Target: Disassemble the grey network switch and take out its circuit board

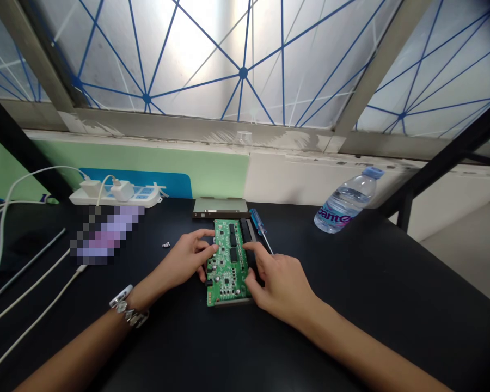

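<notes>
A green circuit board (227, 264) lies on the black table (375, 283), seated in a dark housing whose edge shows at its right. My left hand (185, 262) holds the board's left edge, fingers curled against it. My right hand (277, 280) grips the right edge and the housing, thumb at the board's near corner. A blue-handled screwdriver (259, 224) lies just behind my right hand. A grey metal cover plate (220, 207) sits behind the board.
A plastic water bottle (347, 202) lies on its side at the right. A white power strip (114, 193) with chargers and white cables (28, 305) occupies the left. Small screws (166, 245) lie left of my left hand. A pixelated object (106, 234) is nearby.
</notes>
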Tool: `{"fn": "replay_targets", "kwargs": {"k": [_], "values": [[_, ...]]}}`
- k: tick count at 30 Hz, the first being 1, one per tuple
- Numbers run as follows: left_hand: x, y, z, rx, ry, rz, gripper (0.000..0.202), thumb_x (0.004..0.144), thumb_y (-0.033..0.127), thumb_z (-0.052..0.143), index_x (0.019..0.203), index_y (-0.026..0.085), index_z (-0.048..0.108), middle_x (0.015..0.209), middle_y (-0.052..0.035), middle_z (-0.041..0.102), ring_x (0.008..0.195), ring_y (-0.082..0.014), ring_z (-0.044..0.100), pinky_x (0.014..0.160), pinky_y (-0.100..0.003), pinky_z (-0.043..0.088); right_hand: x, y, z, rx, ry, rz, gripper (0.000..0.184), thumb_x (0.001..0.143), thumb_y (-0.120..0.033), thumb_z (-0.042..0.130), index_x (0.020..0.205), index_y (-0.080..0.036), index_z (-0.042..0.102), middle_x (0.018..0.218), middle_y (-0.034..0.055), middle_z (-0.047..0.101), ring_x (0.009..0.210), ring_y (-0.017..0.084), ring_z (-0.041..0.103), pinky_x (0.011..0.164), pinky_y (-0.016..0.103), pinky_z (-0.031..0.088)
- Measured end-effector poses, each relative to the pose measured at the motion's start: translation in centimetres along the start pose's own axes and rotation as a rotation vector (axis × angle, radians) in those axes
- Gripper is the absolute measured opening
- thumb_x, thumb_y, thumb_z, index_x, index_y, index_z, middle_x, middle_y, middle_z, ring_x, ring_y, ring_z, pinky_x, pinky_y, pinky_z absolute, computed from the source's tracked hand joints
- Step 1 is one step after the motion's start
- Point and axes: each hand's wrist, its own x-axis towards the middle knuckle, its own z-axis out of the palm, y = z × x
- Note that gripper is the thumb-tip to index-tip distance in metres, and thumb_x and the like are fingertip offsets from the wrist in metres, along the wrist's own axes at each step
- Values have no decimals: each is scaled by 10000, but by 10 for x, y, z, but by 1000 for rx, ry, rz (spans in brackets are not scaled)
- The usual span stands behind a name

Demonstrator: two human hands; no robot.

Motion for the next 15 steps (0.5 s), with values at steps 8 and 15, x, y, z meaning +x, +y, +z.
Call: {"fn": "replay_targets", "kwargs": {"k": [8, 15], "values": [[-3, 2, 3, 79, 22, -7, 317, 884, 418, 698, 1050, 169, 593, 535, 56, 626, 381, -146, 613, 392, -220, 471, -1, 1, 1, -29, -17, 3, 347, 896, -233, 526, 1236, -226, 592, 621, -36, 642, 562, 181, 616, 564, 300, 192], [-6, 13, 1, 117, 17, -41, 225, 830, 370, 734, 804, 167, 641, 502, 41, 595, 387, -117, 571, 392, -209, 500, 0, 3, -2, 1, -59, -16, 338, 921, -292, 542, 1246, -222, 601, 604, -39, 615, 567, 181, 602, 566, 289, 209]]}}
